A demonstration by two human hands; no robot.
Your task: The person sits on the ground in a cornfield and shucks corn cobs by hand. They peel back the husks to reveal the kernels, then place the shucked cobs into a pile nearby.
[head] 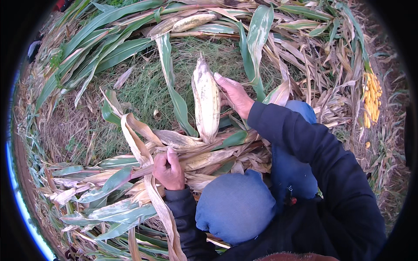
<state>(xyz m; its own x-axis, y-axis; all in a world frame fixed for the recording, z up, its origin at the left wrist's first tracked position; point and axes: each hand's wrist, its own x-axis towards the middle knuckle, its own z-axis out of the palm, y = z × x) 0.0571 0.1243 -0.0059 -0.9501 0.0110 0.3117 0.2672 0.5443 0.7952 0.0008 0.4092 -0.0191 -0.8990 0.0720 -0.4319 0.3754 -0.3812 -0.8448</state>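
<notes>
My left hand [169,171] is closed around a cut corn stalk [202,153] that lies across in front of my knees. An ear of corn in its pale, dark-speckled husk [206,101] points away from me, its base at the stalk. Beside the ear's right edge is my right hand [236,96], thumb extended and fingers bent. Its fingertips are partly hidden, so a grip on the ear cannot be made out. A long dry leaf [163,208] hangs past my left wrist.
Cut corn stalks with leaves [114,208] lie at the left, and more [130,29] form an arc ahead. Another husked ear [194,22] rests among them. Bare yellow cobs [371,98] are heaped at the right. Flattened grass [140,91] covers the ground between.
</notes>
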